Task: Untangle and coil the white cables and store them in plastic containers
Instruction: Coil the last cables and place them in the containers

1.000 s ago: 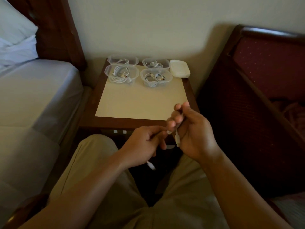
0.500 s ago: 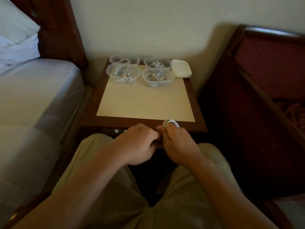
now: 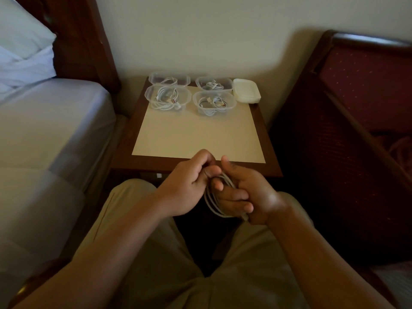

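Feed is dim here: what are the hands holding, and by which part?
A coiled white cable: its loops wrap the right hand's fingers, and the left hand pinches the top of the coil.

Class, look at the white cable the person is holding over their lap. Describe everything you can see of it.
The white cable is thin, smooth and looks plastic-coated. It is wound into several loose loops that hang below the hands, above the lap and in front of the table. The right hand holds the coil with its fingers curled round the loops; the left hand pinches the strands at the top. Its plugs are hidden.
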`<state>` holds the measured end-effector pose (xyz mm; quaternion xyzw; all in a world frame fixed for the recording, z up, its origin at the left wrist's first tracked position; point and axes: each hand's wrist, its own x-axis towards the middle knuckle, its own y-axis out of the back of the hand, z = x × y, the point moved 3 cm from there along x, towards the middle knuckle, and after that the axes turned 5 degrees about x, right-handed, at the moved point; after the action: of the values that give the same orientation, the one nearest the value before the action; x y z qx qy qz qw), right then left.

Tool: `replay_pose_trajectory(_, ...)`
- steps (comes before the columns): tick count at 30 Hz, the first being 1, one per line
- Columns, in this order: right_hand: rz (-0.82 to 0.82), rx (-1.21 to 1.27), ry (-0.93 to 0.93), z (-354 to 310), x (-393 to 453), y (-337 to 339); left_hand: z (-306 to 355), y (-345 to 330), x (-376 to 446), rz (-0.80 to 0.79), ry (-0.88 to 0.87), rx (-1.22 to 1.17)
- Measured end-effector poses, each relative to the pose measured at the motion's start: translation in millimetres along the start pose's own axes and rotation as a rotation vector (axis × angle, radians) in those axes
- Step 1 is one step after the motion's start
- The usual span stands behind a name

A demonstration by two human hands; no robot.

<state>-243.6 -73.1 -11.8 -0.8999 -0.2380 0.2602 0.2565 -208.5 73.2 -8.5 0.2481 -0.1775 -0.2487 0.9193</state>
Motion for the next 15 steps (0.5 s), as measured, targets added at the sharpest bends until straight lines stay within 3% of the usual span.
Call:
replay_pose_trajectory(3,-0.012,0.059,-0.009,-0.9,0.0,-3.3,3.6,-7.9,-2.3,0.069,0.035,-0.093)
replay_pose_trajectory(5,0.106,0.019,0.02,-1.2,1.3,-7.8,0.6,-11.8,-4.0,0.119,0.049,-0.116)
replay_pose_trajectory(8,0.363,-0.207,0.111,-2.5,-0.4,-10.5,-0.6,-14.3,-6.4,0.168,0.047,-0.079)
replay_pose_trajectory(11,0.502,-0.462,0.155,-8.6,-4.3,-3.9,1.8,-9.8,-7.1,0.218,0.031,-0.043)
replay_pose_trajectory(15,0.39,-0.381,0.011,-13.3,-11.5,5.9,-1.0,-6.7,-6.7,0.239,-0.013,0.02)
